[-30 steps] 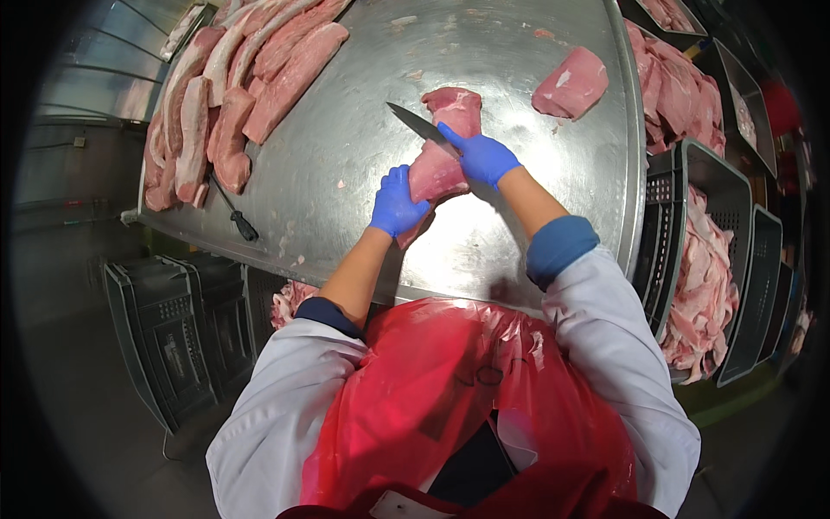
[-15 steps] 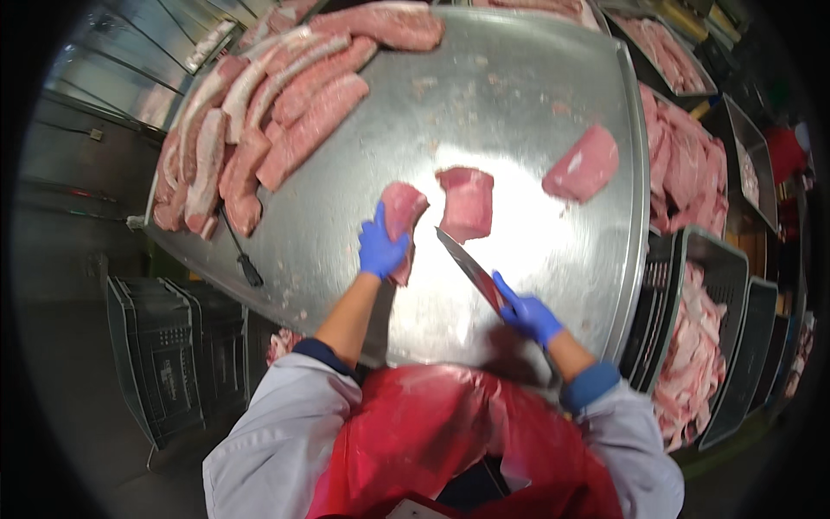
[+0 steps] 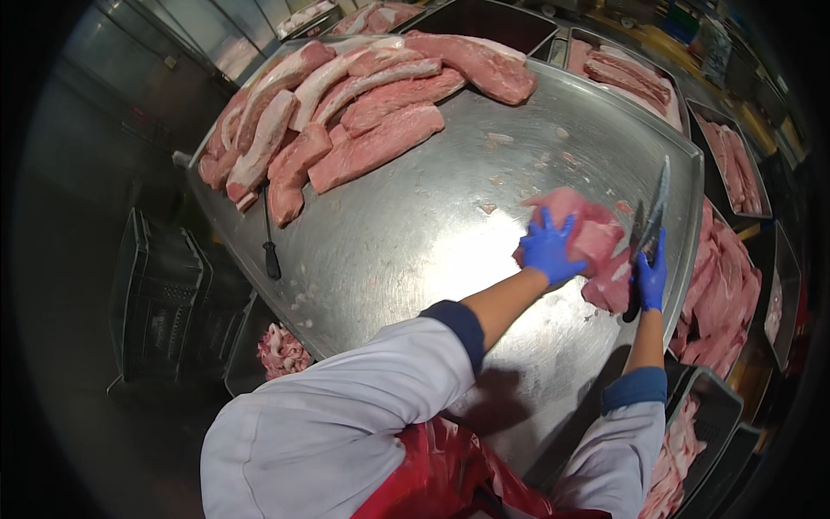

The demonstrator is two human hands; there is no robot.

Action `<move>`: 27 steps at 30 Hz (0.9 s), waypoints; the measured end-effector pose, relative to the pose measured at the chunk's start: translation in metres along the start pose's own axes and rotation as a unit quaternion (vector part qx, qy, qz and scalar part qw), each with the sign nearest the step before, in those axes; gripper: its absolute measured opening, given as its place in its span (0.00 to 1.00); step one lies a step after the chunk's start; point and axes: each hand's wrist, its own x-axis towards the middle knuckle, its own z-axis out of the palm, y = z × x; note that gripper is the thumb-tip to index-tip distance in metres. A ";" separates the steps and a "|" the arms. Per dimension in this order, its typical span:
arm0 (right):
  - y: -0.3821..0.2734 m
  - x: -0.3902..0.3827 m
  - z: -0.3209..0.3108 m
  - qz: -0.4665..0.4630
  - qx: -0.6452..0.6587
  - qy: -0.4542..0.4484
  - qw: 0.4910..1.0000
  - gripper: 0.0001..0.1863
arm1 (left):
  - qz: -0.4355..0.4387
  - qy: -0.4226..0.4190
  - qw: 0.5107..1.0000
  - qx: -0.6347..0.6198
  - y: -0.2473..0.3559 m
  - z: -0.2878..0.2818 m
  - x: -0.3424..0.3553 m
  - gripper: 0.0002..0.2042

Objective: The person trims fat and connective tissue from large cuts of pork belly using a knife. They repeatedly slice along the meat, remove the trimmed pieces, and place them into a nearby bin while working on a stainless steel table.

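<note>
My left hand (image 3: 551, 248), in a blue glove, lies with spread fingers on a bunched group of raw meat pieces (image 3: 596, 233). These pieces sit at the right side of the metal table (image 3: 389, 233), and the hand partly covers them. Beside their right edge, my right hand (image 3: 652, 275), also gloved in blue, is closed round the handle of a knife (image 3: 659, 203). The blade points away from me, close to the table's right rim. Another cut piece of meat (image 3: 609, 290) lies between the two hands, touching the group.
Long strips of meat (image 3: 376, 143) are heaped at the table's far left. A dark-handled tool (image 3: 271, 258) lies below them. Sliced meat (image 3: 722, 285) stands past the right rim, near a crate of trimmings (image 3: 679, 454). Dark crates (image 3: 164, 303) stand at the left.
Both hands have moved right. The meat pieces, which lay apart across the table, are now bunched together under my left hand. The knife has swung to point away from me.
</note>
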 end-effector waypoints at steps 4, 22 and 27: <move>-0.025 -0.017 -0.011 0.174 0.180 -0.016 0.968 0.40 | 0.120 -0.009 0.960 -0.252 -0.063 -0.007 0.093 0.50; -0.094 -0.375 0.020 0.365 0.239 0.175 0.883 0.39 | -0.038 -0.006 0.968 0.249 -0.419 -0.172 0.083 0.46; -0.082 -0.369 0.022 0.338 0.289 0.182 0.877 0.37 | -0.051 -0.197 0.966 0.160 -0.349 -0.157 -0.030 0.46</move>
